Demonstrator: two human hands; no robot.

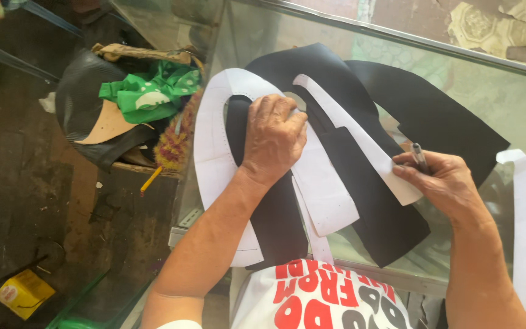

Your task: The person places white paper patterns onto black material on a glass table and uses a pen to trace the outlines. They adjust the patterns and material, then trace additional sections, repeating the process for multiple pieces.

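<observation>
Left hand (pixel 272 137) flat, fingers together, pressing on a white paper pattern (pixel 214 140) shaped like a horseshoe, pinning it against the black sheet material (pixel 391 225) beneath so nothing slides on the glass counter (pixel 494 91). Right hand (pixel 439 183) pinched around a pen (pixel 419 157), its tip at the edge of a long white strip template (pixel 360 137) laid across the black sheet, apparently for tracing the outline. Off to the right, another white strip (pixel 523 225) hanging loose. Below the counter, a basket of scraps with green spotted cloth (pixel 147 91), a yellow pencil (pixel 151 180), a yellow box (pixel 24 293) on the floor.
</observation>
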